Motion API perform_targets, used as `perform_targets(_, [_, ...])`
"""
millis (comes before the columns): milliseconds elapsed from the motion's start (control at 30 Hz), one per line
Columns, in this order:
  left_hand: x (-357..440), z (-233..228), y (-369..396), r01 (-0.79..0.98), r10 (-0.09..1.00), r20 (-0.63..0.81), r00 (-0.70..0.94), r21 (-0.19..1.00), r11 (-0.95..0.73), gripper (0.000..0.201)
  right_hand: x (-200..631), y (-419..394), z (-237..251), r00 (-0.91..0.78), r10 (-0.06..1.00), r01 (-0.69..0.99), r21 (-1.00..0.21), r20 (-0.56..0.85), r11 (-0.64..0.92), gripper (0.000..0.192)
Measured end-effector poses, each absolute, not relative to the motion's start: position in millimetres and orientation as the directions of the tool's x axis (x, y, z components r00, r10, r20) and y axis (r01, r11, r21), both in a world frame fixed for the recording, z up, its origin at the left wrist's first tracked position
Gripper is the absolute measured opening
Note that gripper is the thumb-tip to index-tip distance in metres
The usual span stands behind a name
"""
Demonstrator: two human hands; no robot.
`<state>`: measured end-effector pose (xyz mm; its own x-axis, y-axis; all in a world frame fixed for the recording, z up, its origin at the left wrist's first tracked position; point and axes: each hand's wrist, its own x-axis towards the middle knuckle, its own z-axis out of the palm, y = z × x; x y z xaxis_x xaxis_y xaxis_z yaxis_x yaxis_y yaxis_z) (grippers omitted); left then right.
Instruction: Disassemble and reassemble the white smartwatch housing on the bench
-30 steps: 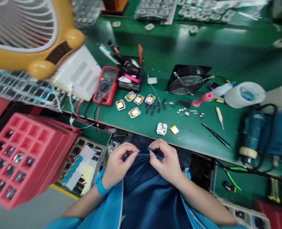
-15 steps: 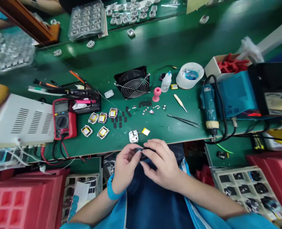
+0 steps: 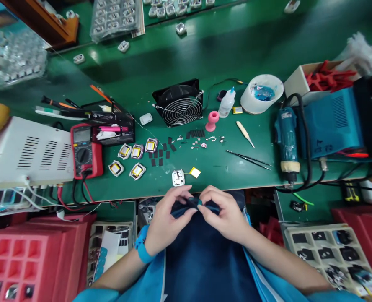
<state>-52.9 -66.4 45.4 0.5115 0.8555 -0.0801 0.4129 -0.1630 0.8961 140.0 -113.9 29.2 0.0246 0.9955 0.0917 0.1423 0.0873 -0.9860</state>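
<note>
My left hand [image 3: 172,214] and my right hand [image 3: 223,213] meet just in front of the bench edge. Between their fingertips they pinch a small dark, flat piece [image 3: 192,202]; a greenish spot shows at my right fingertips. Its exact kind cannot be made out against the dark apron. Just beyond my left fingers lies an open white device case [image 3: 178,178] on the bench. A thin lead joins it to a yellow-edged battery [image 3: 195,172]. Farther left sit several white cases with batteries [image 3: 137,170], beside scattered black pads [image 3: 160,154].
Tweezers [image 3: 248,160], a cream-handled tool [image 3: 245,134], a pink stand [image 3: 212,121], a bottle [image 3: 227,103] and a fan [image 3: 179,105] stand or lie beyond my hands. A multimeter [image 3: 84,151] is at left, an electric screwdriver [image 3: 288,144] at right. Red foam trays [image 3: 19,260] flank me below.
My hands have shifted slightly right in view and spread a little, the dark piece now stretched between both sets of fingertips. The bench view has moved slightly; its items keep their places.
</note>
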Motion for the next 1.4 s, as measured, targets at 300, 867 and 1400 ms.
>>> perform_targets(300, [-73.5,29.7,-5.9,0.714,0.817,-0.027,0.576,0.504,-0.486,0.051,156.7,-106.8,25.7,0.159,0.975,0.018,-0.987,-0.154,-0.159,0.014])
perform_targets(867, [-47.5,48.7,-38.8,-0.083,0.783,-0.212,0.585,0.945,0.317,0.027,148.3,-103.7,47.4,0.126,0.984,-0.068,-0.991,-0.125,-0.118,0.014])
perform_targets(1400, [-29.3,56.6,-57.0,-0.096,0.771,-0.324,0.548,0.892,0.442,0.038,146.6,-111.5,51.2,0.198,0.980,0.059,-0.997,-0.027,-0.039,0.013])
